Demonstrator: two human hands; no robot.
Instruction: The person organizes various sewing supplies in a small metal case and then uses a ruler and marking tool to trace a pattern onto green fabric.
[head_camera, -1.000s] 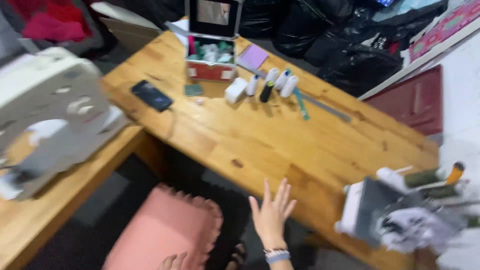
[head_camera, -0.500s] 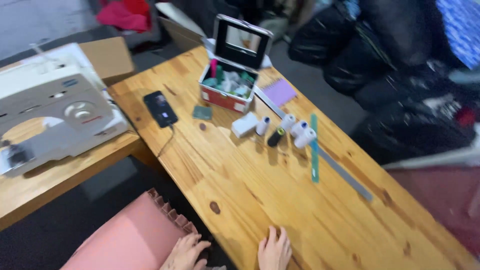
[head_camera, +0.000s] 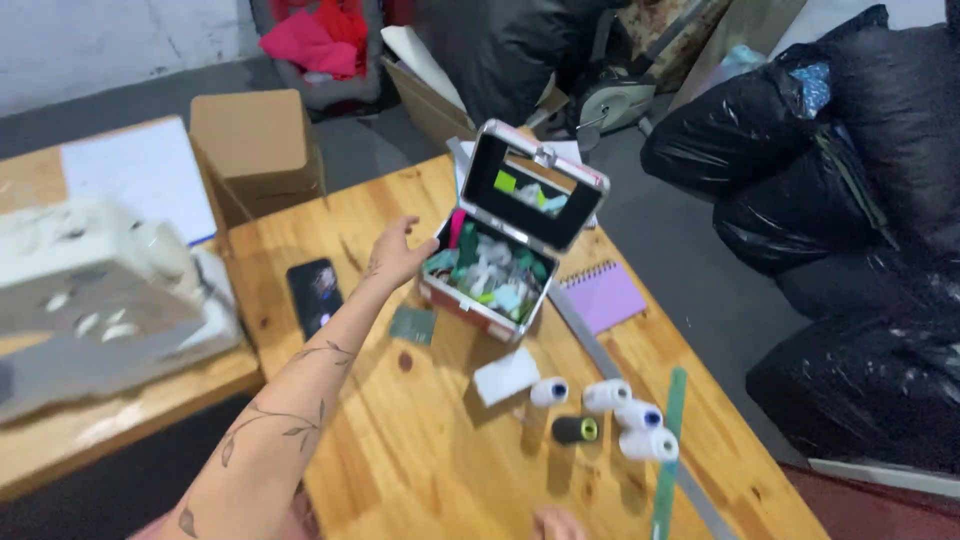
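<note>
Now the left hand (head_camera: 400, 255) reaches across the wooden tabletop (head_camera: 420, 470) toward the small red-and-silver sewing case (head_camera: 500, 265), fingers spread, nothing held; half a sec. ago both hands lay low at the near edge, so the reach is new. Fingertips sit just beside the case's left wall, not clearly touching. Case stands near the far edge, lid up w/ mirror inside, tray packed w/ small sewing bits, mostly white and green. Judged: the case is the thing being gone for, contact not yet made.

Right hand (head_camera: 560, 522) shows only as a sliver at the near edge, cut off by the frame; grip cannot be told.

Around the case: black phone (head_camera: 315, 292) toward the left edge, small green card (head_camera: 412, 325) near the forearm, purple notebook (head_camera: 604, 297) at the right edge, white block (head_camera: 506, 376), thread spools (head_camera: 610, 415) and green ruler (head_camera: 668, 450) nearer the near-right corner.

Sewing machine (head_camera: 100, 300) on the adjoining table is motion-blurred; case contents too small to name singly.
</note>
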